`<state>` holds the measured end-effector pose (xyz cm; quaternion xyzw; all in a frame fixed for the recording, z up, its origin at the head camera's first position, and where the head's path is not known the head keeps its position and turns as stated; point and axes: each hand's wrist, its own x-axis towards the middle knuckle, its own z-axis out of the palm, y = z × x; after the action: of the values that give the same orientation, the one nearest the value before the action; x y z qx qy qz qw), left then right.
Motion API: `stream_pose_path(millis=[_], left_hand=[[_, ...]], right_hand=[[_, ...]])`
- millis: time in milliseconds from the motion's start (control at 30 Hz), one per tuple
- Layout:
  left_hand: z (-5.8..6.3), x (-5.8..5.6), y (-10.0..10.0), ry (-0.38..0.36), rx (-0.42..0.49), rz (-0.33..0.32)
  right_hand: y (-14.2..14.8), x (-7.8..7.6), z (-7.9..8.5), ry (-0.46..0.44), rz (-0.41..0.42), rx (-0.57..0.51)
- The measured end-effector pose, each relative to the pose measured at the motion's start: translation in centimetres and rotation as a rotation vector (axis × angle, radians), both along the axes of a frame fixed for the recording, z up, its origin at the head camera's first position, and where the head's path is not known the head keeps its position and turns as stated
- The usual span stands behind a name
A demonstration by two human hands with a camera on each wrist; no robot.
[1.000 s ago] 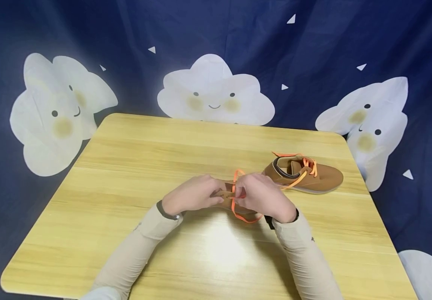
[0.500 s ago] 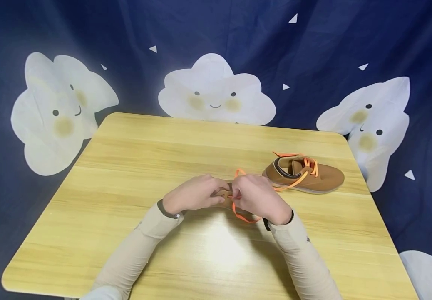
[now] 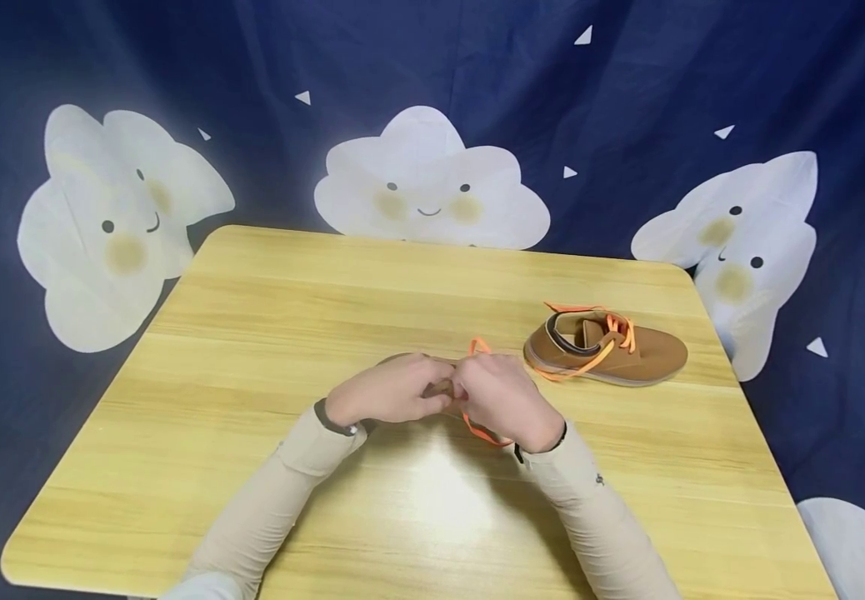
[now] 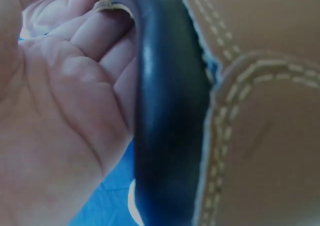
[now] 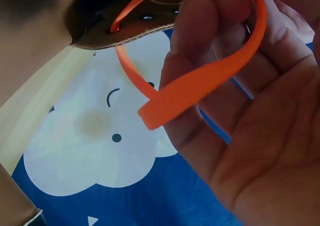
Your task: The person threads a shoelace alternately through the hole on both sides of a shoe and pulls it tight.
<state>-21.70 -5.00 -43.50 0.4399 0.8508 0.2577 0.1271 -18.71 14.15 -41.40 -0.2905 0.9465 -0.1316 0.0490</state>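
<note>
My left hand [image 3: 391,387] grips a brown shoe [image 4: 270,141] at its opening, low over the table's middle. In the left wrist view, its fingers reach behind the dark padded collar [image 4: 167,111]. From the right, my right hand [image 3: 507,400] meets it at the lacing flaps and pinches an orange shoelace [image 5: 205,88]. The right wrist view shows the lace looping across the fingers, with another stretch passing through an eyelet in the leather flap [image 5: 95,33]. Fingertips touch the leather beside it. Both hands cover most of this shoe in the head view.
A second brown shoe [image 3: 653,354] stands to the right, toe pointing right, its orange laces [image 3: 612,333] threaded with loose ends trailing. The wooden table [image 3: 252,300] has rounded corners. Behind it hangs a dark blue curtain [image 3: 590,108] with smiling clouds.
My right hand has moved left and closer to my left hand, over the flaps, and the lace loop beneath it is more covered. The left hand and second shoe stay put.
</note>
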Motion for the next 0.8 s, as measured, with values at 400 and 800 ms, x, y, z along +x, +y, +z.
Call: stream_pose_path(millis=[400,800], left_hand=[[0.7,-0.2,-0.3,-0.120,0.006,-0.016],[0.7,-0.3,-0.3,-0.194,0.064,0.058]], right_hand=[[6.5,-1.8,1.8,-0.161,-0.102,-0.116],[5.5,-3.3,-1.3,-0.407,-0.232,0.124]])
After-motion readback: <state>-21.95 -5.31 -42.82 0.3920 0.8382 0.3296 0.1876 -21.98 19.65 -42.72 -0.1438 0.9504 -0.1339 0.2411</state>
